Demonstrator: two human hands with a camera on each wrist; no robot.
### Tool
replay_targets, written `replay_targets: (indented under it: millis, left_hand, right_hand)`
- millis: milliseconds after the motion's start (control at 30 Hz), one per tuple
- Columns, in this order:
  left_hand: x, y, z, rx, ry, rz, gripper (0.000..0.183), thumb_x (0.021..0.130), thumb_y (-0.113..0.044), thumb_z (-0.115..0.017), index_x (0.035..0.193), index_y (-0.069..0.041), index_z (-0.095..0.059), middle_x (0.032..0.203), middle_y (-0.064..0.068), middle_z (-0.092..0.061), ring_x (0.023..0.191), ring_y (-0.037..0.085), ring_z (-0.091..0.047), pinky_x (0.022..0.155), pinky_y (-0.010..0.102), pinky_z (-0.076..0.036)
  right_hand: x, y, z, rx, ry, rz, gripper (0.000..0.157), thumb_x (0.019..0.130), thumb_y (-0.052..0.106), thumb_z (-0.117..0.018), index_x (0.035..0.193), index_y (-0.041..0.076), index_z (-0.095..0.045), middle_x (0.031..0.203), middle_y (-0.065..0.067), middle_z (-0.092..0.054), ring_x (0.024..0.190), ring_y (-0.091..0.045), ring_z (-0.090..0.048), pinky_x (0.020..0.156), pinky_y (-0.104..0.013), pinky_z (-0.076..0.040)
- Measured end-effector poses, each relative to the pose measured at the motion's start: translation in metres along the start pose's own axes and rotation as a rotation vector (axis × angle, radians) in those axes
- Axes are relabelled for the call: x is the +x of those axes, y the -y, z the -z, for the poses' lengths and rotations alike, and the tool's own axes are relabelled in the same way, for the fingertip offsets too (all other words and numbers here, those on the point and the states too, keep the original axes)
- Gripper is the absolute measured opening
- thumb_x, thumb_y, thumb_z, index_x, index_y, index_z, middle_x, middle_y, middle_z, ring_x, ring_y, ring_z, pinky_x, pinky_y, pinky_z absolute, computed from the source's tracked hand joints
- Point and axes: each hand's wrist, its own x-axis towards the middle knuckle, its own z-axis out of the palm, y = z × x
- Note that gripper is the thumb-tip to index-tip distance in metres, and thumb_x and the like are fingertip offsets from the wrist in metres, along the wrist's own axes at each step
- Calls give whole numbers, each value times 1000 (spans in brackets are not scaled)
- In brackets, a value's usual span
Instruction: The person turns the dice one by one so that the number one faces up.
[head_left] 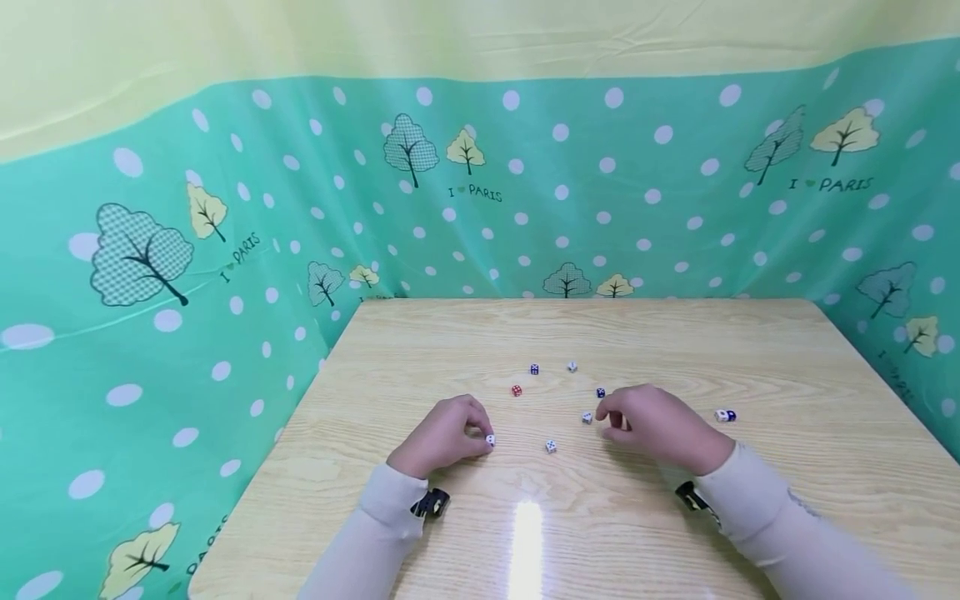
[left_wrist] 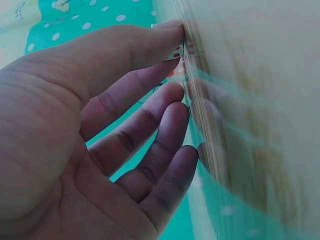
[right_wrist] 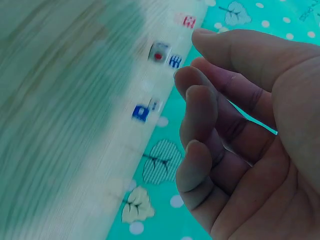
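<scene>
Around the table (head_left: 420, 333), hung at the back and both sides, a dotted green curtain (head_left: 637, 221) with tree prints. Clamped between thumb and forefinger of the left hand (head_left: 446, 433): one white die (head_left: 491, 440), low at the tabletop; cannot tell whether resting there or just lifted. In the right hand (head_left: 667, 425), nothing; thumb and fingertips curved and apart, just beside another white die (head_left: 587, 417), with a blue die (head_left: 601, 392) close behind. Between the hands, nearer the front, a third white die (head_left: 551, 447). Farther back, a red die (head_left: 517, 390), a second blue die (head_left: 535, 369) and a fourth white die (head_left: 572, 367). Off to the right, side by side, a white-and-blue pair (head_left: 722, 415).

For a sound hold on the left, pinch lightly on opposite faces, likely safer than edges on so small a cube. Rest the spare fingers lightly for steadiness. Before letting go, settle the underside flat, then part thumb and forefinger evenly to avoid a tip onto another face. On the right, best to come in low, thumb and forefinger either side of the white die; sweep wide and risk knocking the blue one.
</scene>
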Motion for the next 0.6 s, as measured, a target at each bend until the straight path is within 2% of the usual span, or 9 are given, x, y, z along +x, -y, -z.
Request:
replay_targets:
  millis: [300, 600]
  left_hand:
    - [3, 0, -2, 8, 0, -11, 9, 83, -20, -88, 84, -22, -79, 104, -10, -68, 100, 12, -62, 97, 39, -51]
    - [2, 1, -2, -10, -3, 19, 11, 83, -20, -88, 82, -25, -78, 105, -11, -67, 102, 12, -62, 99, 40, -51]
  right_hand:
    - [11, 23, -15, -72, -22, 143, 16, 85, 18, -84, 100, 16, -78, 82, 11, -65, 70, -2, -52, 65, -23, -49]
    - [24, 45, -33, -109, -34, 280, 18, 85, 19, -84, 102, 18, -79, 99, 5, -70, 81, -3, -63, 73, -28, -58]
